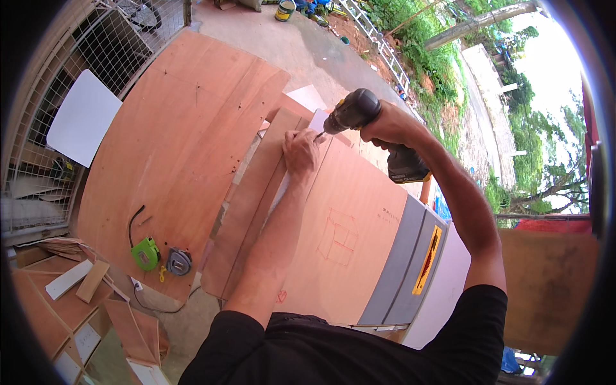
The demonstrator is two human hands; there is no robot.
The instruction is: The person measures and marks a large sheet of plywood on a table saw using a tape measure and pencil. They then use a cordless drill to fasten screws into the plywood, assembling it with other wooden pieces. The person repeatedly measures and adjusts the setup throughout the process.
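My right hand (396, 125) is wrapped round the grip of a black and yellow cordless drill (359, 109), held level with its bit pointing left. The bit's tip is right at the fingers of my left hand (301, 151). Those fingers are bent and pressed together at the far end of the long brown wooden boards (247, 215); whatever they pinch is too small to make out. Beneath my left forearm the boards run toward me, with a pale strip between them. To their right lies a plywood sheet (350, 212) with a red line drawing of a box.
At left is a large plywood panel (173, 135) bearing a green tape measure (146, 255) and a grey tape measure (178, 262). A grey saw table (404, 263) with a yellow insert stands right. Wood offcuts (90, 282) lie lower left, beside a wire mesh fence (38, 128).
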